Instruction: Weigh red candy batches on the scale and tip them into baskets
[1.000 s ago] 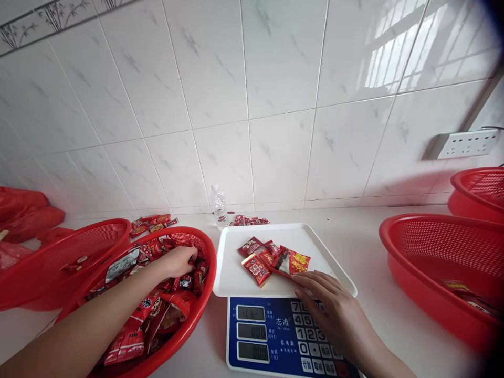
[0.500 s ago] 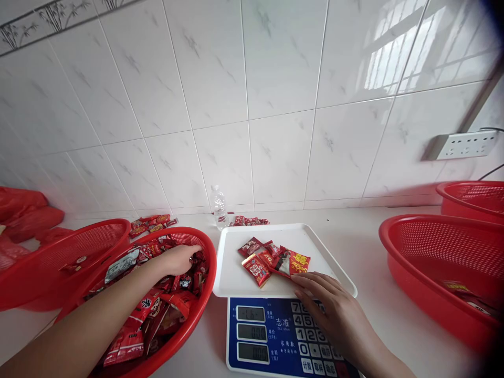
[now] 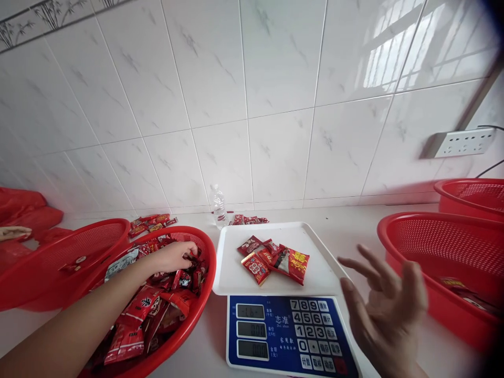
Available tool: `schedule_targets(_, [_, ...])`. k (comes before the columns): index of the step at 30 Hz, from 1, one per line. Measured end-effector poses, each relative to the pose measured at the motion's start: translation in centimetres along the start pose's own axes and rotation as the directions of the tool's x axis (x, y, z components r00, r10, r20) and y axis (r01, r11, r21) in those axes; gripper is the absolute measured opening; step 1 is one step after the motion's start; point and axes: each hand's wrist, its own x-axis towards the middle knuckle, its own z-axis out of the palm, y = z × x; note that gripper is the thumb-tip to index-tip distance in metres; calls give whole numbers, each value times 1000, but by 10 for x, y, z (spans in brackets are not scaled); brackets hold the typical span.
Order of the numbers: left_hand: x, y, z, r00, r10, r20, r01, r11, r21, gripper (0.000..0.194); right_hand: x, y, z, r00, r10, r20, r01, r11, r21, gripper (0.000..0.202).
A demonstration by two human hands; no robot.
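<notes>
My left hand [image 3: 177,256] reaches into a red basket [image 3: 211,273] heaped with red snack packets [image 3: 137,307]. Its fingers are curled closed around a small dark red snack packet [image 3: 192,258], partly hidden by the fingers. To the right of the scale, my right hand [image 3: 388,304] is in the air, fingers spread and palm turned up, holding nothing. Several red packets lie on the white weighing tray [image 3: 232,278], among them a larger red and yellow bag [image 3: 293,264]. Below the tray is the blue scale panel [image 3: 283,336] with its keys and displays.
Another red basket [image 3: 114,231] stands at far left, beside red plastic bags [image 3: 31,210] and another person's hand [image 3: 14,233]. Behind the tray are a clear bottle [image 3: 218,205] and loose packets [image 3: 249,220]. Two red baskets stand right, the nearer [image 3: 405,226] holding packets. A socket strip [image 3: 462,143] is on the wall.
My right hand has left the bag on the tray, moved right and turned palm up. My left hand stays in the basket, fingers more curled. Another person's hand has appeared at the left edge.
</notes>
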Motion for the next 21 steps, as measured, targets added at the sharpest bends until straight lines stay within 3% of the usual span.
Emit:
schedule_targets(2, [-4, -1, -2, 1000, 3, -30, -4, 999, -36, 20, 2, -2, -2, 998, -14, -69, 17, 999, 38, 74])
schedule_targets(5, [-6, 0, -4, 993, 7, -117, -12, 999, -38, 14, -2, -1, 0, 999, -12, 49, 11, 1000, 9, 68])
schedule_targets(8, [-5, 3, -6, 974, 11, -227, -14, 1000, -12, 27, -6, 0, 3, 983, -30, 181, 46, 995, -89, 57])
schedule_targets(13, [-2, 22, -11, 927, 15, -374, -63, 991, -117, 38, -5, -1, 4, 966, -73, 248, 123, 974, -190, 41])
schedule_targets(17, [-2, 57, -3, 952, 27, -304, -116, 954, -278, 39, -1, 1, 4, 946, -115, 302, 185, 959, -214, 32])
schedule_targets(21, [-1, 97, 16, 977, 168, -135, -209, 887, -412, 32, 1, 5, 6, 919, -172, 355, 275, 925, -263, 23])
